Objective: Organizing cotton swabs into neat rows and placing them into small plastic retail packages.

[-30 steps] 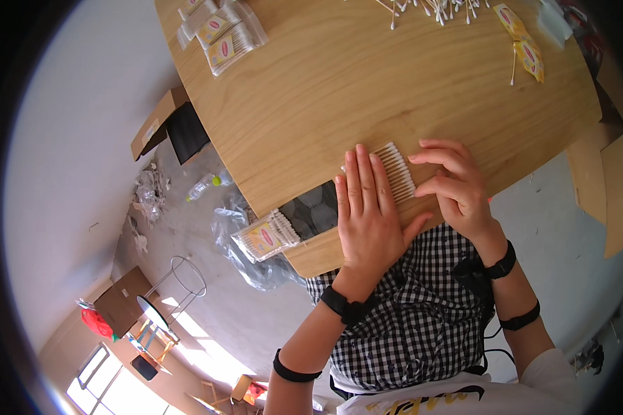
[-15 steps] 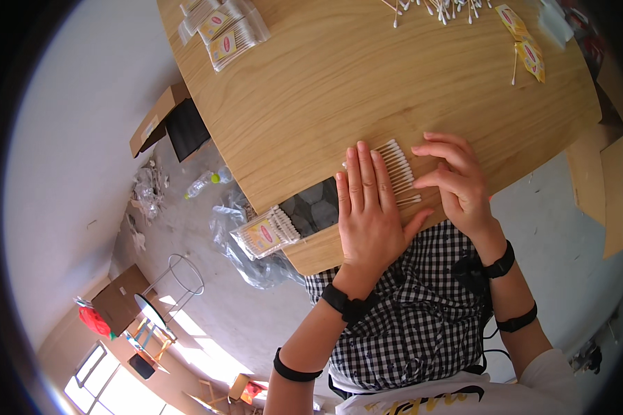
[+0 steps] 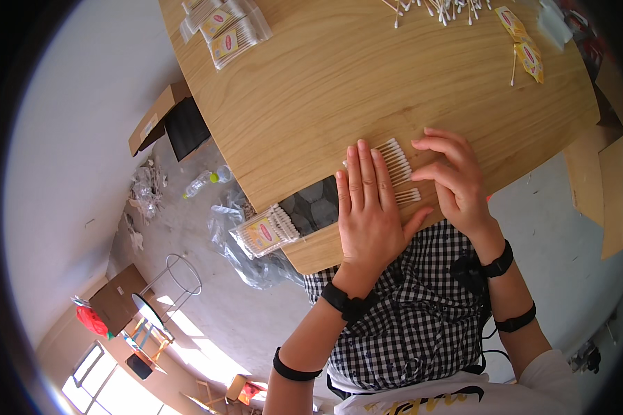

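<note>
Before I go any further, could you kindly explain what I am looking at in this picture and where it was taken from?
There is no machine here: a person works with two bare hands. The picture comes from a wide fisheye camera worn on the person's head, looking down, so straight edges bend near the rim. The left hand lies flat on a row of cotton swabs on the wooden table; the right hand rests curled at the row's other side. Neither has a closed grip on anything. At the near table edge lies a packed bundle of swabs beside a dark patterned pad. Farther off are more packs, loose swabs and yellow labels. Cardboard boxes stand on the floor.
</note>
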### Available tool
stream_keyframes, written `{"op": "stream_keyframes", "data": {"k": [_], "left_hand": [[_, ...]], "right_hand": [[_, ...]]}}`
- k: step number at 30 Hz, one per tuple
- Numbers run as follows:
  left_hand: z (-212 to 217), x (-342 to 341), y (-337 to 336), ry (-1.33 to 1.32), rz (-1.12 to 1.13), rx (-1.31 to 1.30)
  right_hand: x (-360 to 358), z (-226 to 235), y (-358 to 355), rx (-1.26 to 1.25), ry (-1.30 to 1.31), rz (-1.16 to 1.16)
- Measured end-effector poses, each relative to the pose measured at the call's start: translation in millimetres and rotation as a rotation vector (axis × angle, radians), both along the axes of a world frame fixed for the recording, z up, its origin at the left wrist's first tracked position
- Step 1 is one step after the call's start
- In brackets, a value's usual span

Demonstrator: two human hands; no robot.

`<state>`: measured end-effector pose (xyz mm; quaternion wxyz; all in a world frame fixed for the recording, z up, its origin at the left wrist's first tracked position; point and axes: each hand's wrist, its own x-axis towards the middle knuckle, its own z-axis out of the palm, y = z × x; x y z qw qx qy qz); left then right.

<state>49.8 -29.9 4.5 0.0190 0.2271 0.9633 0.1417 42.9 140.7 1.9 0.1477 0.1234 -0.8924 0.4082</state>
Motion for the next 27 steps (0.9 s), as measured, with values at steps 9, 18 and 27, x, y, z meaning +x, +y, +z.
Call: {"op": "stream_keyframes", "data": {"k": [9, 18, 27], "left_hand": [[-0.8, 0.3, -0.8, 0.001, 0.011, 0.001], [-1.7, 0.6, -0.7, 0.007, 0.007, -0.007], [-1.1, -0.4, 0.6, -0.015, -0.005, 0.020]], "right_hand": [[0.3, -0.3, -1.1, 0.011, -0.013, 0.017], [-1.2, -0.9, -3.7, 0.001, -0.012, -0.027], [-1.3, 1.6, 0.2, 0.058, -0.030, 0.003]]}}
